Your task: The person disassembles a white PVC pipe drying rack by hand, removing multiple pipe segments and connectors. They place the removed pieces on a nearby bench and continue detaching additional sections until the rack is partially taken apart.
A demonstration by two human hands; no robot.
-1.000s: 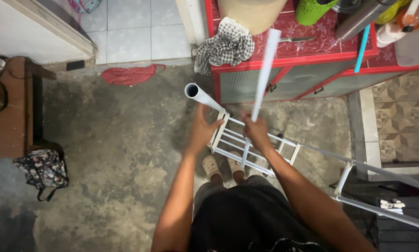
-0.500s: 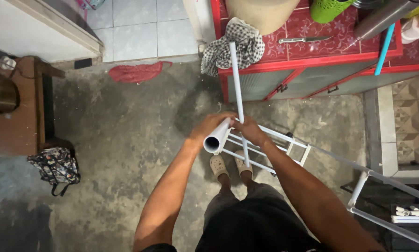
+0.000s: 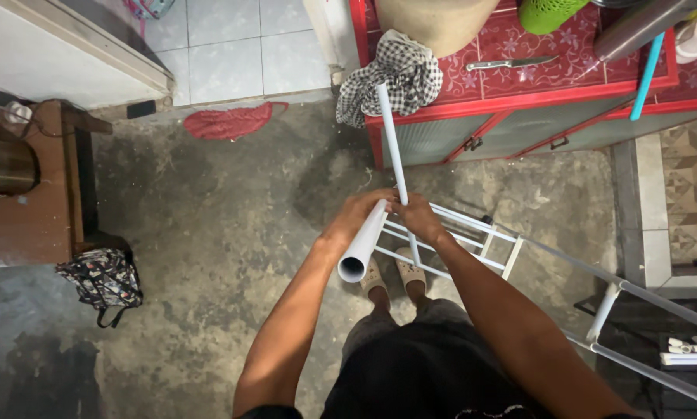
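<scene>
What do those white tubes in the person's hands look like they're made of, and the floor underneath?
The wide tube in the left hand and the thin tube in the right hand look like smooth matte white plastic pipe, hollow at the open end; painted metal is possible. The floor looks like bare, stained concrete.

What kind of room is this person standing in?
Probably a home kitchen or back room. A red cabinet holds a knife and a checked cloth, and the rough concrete floor meets white tiles by a doorway.
</scene>
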